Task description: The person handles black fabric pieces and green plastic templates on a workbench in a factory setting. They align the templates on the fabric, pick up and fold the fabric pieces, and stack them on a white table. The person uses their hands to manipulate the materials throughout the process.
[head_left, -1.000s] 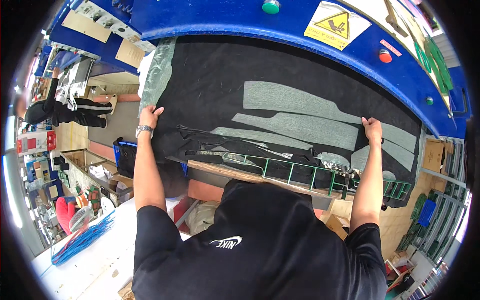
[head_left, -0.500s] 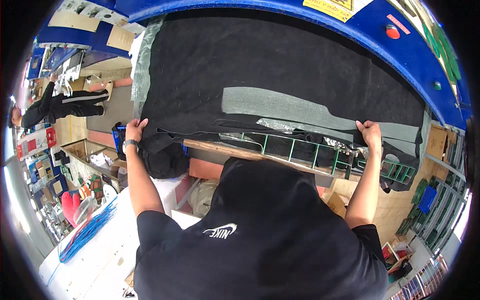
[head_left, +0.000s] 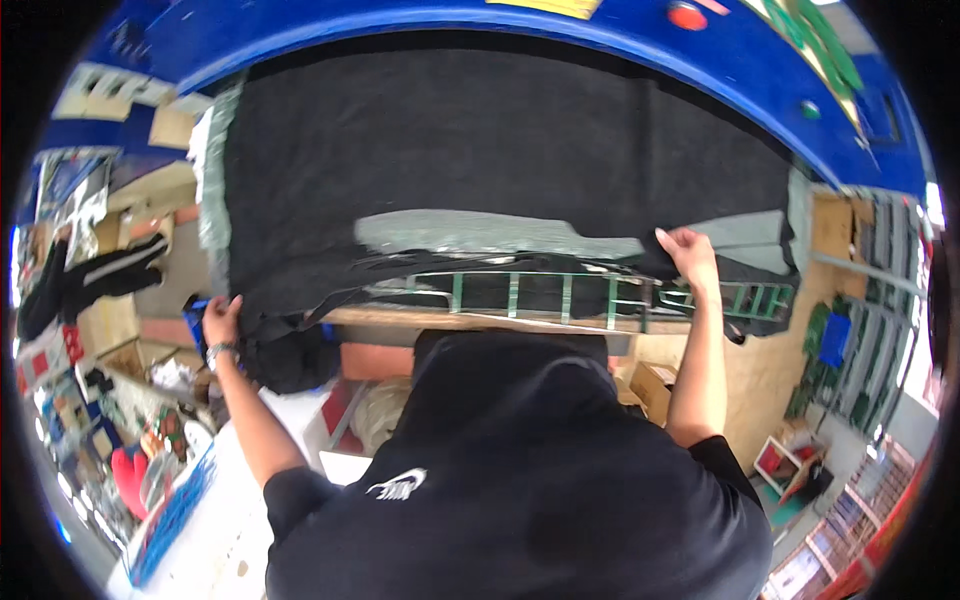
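A wide black sheet of cloth-like material [head_left: 450, 140] lies across the bed under a blue machine. At its near left corner, my left hand [head_left: 221, 324] has its fingers closed on the edge. My right hand [head_left: 690, 256] pinches the near edge on the right, where the sheet lifts and a ridge runs away from it. Between my hands shows a grey-green strip of the bed's surface [head_left: 450, 232]. Black cut-off strips hang by a green metal rack [head_left: 514, 298] and a wooden bar [head_left: 430, 321] along the near side.
The blue machine beam [head_left: 420, 42] spans the far side, with a red button [head_left: 687, 15] at upper right. A white table [head_left: 265, 500] holds blue cords [head_left: 170, 525] at lower left. A cardboard box [head_left: 652, 388] sits below the rack. Another person [head_left: 95, 283] stands at far left.
The view has swung, shifting the scene left. My left hand has come lower, nearer to me, with the sheet's corner. A ridge has formed in the sheet beyond my right hand.
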Demonstrator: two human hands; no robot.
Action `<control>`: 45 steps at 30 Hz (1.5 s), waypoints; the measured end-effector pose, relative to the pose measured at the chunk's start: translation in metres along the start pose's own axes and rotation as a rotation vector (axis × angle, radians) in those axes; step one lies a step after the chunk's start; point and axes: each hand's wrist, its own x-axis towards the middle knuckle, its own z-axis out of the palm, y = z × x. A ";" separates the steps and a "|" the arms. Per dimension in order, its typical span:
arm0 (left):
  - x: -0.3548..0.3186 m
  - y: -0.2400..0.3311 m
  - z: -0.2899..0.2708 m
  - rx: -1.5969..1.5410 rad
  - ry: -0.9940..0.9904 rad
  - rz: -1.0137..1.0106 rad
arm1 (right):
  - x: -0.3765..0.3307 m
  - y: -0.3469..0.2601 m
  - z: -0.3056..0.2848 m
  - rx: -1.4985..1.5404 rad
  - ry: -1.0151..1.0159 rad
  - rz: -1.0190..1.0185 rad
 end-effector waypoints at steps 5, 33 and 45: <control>-0.064 0.097 0.006 0.144 0.164 0.265 | 0.074 0.097 -0.095 0.032 0.283 0.006; -0.425 0.574 0.285 0.042 -0.247 0.827 | 0.254 0.266 -0.217 -0.102 0.458 0.000; -0.439 0.576 0.289 0.064 -0.205 0.694 | 0.215 0.324 -0.222 -0.133 0.292 -0.108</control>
